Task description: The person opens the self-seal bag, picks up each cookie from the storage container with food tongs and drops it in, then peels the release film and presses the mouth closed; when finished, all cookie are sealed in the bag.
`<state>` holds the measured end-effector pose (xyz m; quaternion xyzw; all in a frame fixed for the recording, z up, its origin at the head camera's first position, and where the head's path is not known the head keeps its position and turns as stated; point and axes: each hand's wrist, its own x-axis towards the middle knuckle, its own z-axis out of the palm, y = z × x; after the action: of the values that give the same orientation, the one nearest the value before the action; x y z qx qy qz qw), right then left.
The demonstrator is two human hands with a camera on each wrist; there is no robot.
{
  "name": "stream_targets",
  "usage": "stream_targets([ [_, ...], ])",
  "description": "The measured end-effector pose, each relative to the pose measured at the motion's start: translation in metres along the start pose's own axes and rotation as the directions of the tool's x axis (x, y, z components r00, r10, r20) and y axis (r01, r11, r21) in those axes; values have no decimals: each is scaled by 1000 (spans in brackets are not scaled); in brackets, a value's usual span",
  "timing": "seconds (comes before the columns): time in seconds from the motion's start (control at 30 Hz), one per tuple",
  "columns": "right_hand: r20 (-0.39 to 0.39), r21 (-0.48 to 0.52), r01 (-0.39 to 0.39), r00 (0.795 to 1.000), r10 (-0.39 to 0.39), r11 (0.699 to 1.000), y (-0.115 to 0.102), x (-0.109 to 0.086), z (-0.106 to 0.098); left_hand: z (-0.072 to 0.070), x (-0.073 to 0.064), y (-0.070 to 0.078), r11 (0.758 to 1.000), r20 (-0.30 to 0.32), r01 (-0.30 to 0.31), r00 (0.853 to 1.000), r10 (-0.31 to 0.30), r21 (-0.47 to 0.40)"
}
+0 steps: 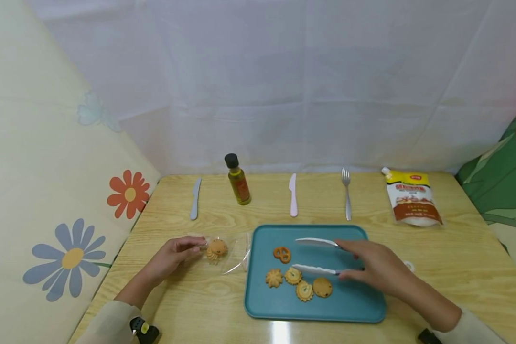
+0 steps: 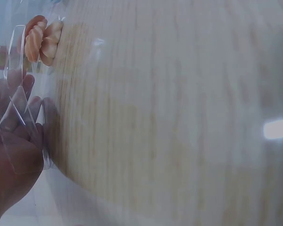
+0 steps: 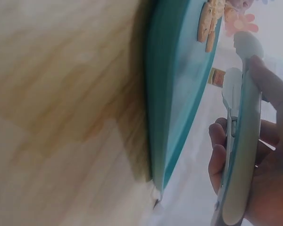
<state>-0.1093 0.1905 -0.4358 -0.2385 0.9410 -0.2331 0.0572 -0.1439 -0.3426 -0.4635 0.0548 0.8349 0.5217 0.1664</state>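
Note:
My left hand (image 1: 174,258) pinches the edge of a clear plastic bag (image 1: 237,258) on the table, left of the teal tray (image 1: 284,310). Inside the bag lie a round cookie (image 1: 217,246) and a ridged cookie (image 1: 213,258). My right hand (image 1: 380,270) grips a pair of tongs (image 3: 245,155) over the tray, their white tips spread apart with nothing between them. Under and beside the lower tip are a flower-shaped cookie (image 1: 274,278), two scalloped cookies (image 1: 304,290) and a round one (image 1: 322,287). A pretzel (image 1: 282,260) sits farther back.
Along the back stand or lie a grey knife (image 1: 195,200), an oil bottle (image 1: 240,186), a pink knife (image 1: 293,198), a fork (image 1: 347,196) and a yellow, white and brown pouch (image 1: 414,198). A white cloth (image 1: 305,95) hangs behind the table.

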Motion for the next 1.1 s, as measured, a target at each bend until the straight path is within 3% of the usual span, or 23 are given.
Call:
stream_targets([
  [0.2, 12, 4, -50, 999, 50, 999, 6, -16, -5, 0, 0, 0, 1000, 3, -5, 1000, 5, 5],
  [0.47, 89, 19, -107, 990, 105, 994, 14, -29, -8, -1, 0, -1, 1000, 8, -7, 1000, 6, 9],
  [0.8, 175, 73, -17, 984, 4, 997, 29, -37, -8, -1, 0, -3, 1000, 9, -21, 1000, 21, 1],
  [1.1, 214, 72, -1, 977, -15, 997, 30, -37, -9, 0, 0, 0, 1000, 10, -25, 1000, 25, -5],
])
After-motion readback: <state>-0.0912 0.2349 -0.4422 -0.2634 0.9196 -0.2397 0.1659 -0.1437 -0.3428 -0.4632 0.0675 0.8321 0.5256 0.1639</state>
